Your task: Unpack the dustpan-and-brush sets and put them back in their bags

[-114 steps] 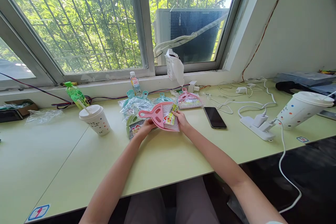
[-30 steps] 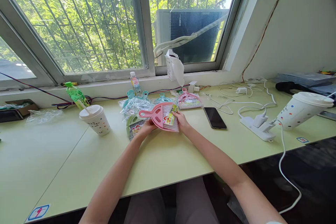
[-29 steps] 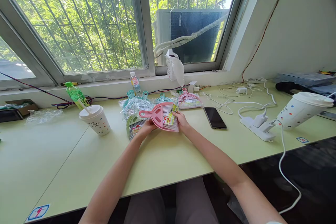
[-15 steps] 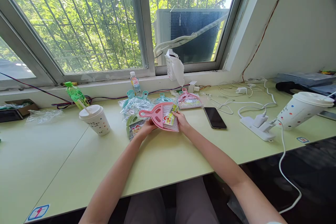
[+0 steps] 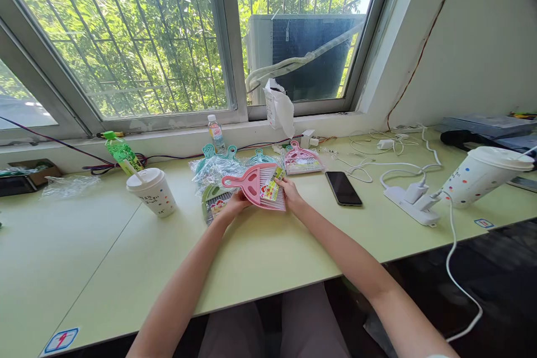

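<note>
Mid-frame, the right hand [image 5: 291, 191] clamps the bristle end of the pink brush set [image 5: 252, 185], whose long axis runs sideways, handle pointing left; the left hand [image 5: 237, 202] grips its underside, nearer the handle. Beyond lie wrapped teal sets [image 5: 224, 164] on the bench [image 5: 260, 257].

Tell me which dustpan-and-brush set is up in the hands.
The pink set with the yellow-edged label, between both hands; the other pink one lies on the table behind, left of the phone.

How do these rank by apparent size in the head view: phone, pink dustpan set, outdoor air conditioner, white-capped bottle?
1. Outdoor air conditioner
2. Pink dustpan set
3. Phone
4. White-capped bottle
</note>
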`<state>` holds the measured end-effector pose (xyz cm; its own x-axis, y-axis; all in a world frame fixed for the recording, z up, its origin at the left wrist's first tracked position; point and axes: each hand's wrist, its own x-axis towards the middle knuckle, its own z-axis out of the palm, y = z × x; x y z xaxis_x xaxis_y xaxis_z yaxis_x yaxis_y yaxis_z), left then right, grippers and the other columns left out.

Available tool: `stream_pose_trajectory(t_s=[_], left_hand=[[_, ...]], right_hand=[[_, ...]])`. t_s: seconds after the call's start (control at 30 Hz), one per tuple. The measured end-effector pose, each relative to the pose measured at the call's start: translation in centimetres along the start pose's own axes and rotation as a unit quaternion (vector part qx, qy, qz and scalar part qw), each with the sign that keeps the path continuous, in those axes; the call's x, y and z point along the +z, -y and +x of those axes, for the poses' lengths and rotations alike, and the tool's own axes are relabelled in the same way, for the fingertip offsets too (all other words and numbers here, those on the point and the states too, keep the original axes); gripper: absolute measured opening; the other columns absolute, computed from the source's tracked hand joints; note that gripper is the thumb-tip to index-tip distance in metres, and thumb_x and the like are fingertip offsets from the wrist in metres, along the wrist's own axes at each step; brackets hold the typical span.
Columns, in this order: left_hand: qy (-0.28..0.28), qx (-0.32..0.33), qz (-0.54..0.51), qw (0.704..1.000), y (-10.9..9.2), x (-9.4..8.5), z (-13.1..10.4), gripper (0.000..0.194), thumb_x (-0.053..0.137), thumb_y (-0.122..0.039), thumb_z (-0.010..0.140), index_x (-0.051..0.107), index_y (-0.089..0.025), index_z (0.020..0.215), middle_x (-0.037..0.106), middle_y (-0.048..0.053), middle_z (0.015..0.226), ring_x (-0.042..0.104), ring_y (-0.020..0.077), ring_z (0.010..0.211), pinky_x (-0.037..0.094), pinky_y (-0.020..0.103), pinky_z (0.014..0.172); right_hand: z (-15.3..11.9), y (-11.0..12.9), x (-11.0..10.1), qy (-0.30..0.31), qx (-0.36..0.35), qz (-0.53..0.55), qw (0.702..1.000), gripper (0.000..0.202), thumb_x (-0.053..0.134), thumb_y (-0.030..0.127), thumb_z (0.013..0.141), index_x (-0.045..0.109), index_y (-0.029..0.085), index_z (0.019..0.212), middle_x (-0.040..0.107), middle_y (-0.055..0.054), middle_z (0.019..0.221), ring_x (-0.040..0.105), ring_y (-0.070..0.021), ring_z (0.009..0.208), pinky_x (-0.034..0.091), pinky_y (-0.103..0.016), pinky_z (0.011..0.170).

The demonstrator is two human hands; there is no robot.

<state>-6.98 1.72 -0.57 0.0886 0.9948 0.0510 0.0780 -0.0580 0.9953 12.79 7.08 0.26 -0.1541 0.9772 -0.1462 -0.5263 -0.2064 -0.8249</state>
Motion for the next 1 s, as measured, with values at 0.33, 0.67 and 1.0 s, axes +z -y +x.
stream_pose_trajectory(t_s=[0.33,0.67,1.0], left_hand=[[-0.005,-0.007,0.001,1.0,-0.6,0.2,-0.4,0.046,0.089,-0.031,0.049,0.071,-0.017,0.088,0.076,0.009,0.097,0.067,0.0335,0.103,0.045,0.052,0.104],[0.009,0.005,-0.009,1.0,-0.8,0.3,-0.5,0.048,0.088,-0.032,0.049,0.07,-0.015,0.09,0.075,0.01,0.098,0.067,0.0317,0.102,0.046,0.05,0.102],[0.009,-0.004,-0.008,1.0,-1.1,0.4,-0.6,0.048,0.089,-0.031,0.047,0.07,-0.016,0.088,0.075,0.01,0.097,0.067,0.0331,0.103,0.045,0.05,0.102]], right_hand=[[-0.1,0.1,0.0,0.0,-0.004,-0.003,1.0,0.013,0.065,0.012,0.078,0.063,0.019,0.088,0.075,-0.003,0.076,0.073,-0.0204,0.073,0.061,-0.036,0.077],[-0.2,0.1,0.2,-0.003,-0.006,0.002,1.0,0.013,0.065,0.012,0.078,0.063,0.019,0.089,0.075,-0.003,0.077,0.073,-0.0211,0.076,0.061,-0.038,0.081],[-0.2,0.1,0.1,-0.009,0.0,0.0,1.0,0.013,0.064,0.012,0.078,0.063,0.019,0.089,0.075,-0.003,0.078,0.073,-0.0213,0.076,0.061,-0.039,0.08]])
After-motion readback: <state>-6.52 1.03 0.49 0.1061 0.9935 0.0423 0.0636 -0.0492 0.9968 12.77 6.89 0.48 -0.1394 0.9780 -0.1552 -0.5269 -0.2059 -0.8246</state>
